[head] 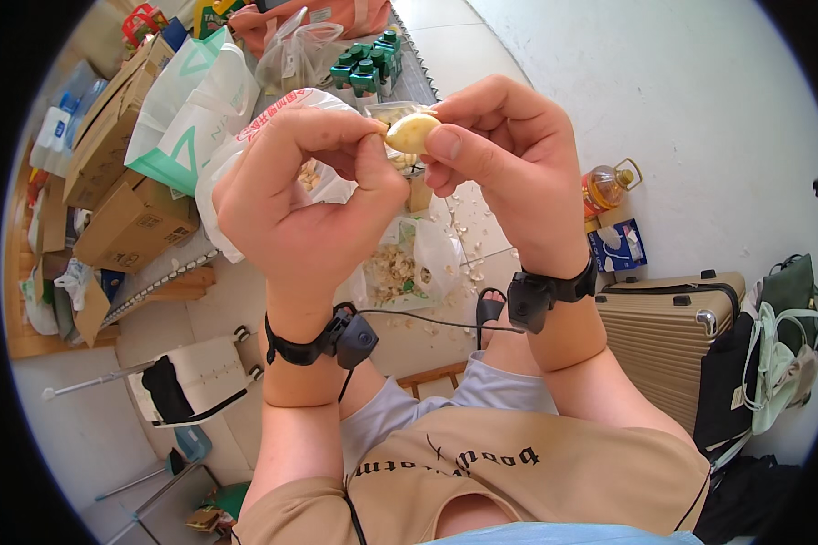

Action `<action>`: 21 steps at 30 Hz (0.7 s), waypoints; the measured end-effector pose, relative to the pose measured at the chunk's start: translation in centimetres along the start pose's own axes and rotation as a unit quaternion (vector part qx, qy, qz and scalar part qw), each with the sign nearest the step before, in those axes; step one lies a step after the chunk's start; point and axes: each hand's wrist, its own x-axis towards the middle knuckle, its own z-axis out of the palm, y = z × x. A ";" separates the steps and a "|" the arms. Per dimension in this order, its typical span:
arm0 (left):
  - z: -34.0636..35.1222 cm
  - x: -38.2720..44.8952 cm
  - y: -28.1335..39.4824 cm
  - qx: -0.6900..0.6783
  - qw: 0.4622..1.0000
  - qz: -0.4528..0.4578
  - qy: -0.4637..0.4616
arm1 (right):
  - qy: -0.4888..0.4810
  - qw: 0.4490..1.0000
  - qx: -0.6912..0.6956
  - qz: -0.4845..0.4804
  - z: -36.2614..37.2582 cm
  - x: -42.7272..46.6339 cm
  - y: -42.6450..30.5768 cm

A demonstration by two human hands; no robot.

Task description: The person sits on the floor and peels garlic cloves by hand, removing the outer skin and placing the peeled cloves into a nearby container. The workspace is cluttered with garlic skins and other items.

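A pale yellow kernel (410, 133), oval with a pointed end, is held up between my two hands. My left hand (313, 184) pinches its left tip between thumb and forefinger. The thumb and fingers of my right hand (501, 146) hold its right end. Behind the hands is a clear plastic bag (399, 109) with pale pieces in it, partly hidden. A white plastic bag (228, 167) with red print lies behind my left hand, and brownish nuts or seeds (309, 174) show past my fingers. Below, an open plastic bag (443, 255) holds a heap of shells or skins (397, 271).
Shell bits (474, 266) litter the tiled floor. Green-capped cartons (365, 75), a white-green shopping bag (184, 116) and cardboard boxes (136, 228) crowd the surface at the left. An oil bottle (607, 187) and a ribbed suitcase (654, 340) stand right. A cable (443, 319) links my wrist-worn cameras.
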 end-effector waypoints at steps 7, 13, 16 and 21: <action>0.0 -0.1 0.1 -0.024 1.000 -0.008 -0.001 | -0.017 0.996 0.061 0.069 -0.7 0.1 -0.1; -0.3 0.1 -0.2 -0.025 0.999 -0.018 0.016 | -0.047 0.984 0.149 0.089 -1.6 0.3 0.2; -0.8 0.4 -0.2 0.006 0.999 -0.024 -0.041 | -0.041 0.985 0.147 0.077 -1.5 0.4 0.5; -1.7 1.0 0.0 0.004 0.987 -0.019 -0.161 | -0.030 0.997 0.063 0.026 -1.4 0.5 0.5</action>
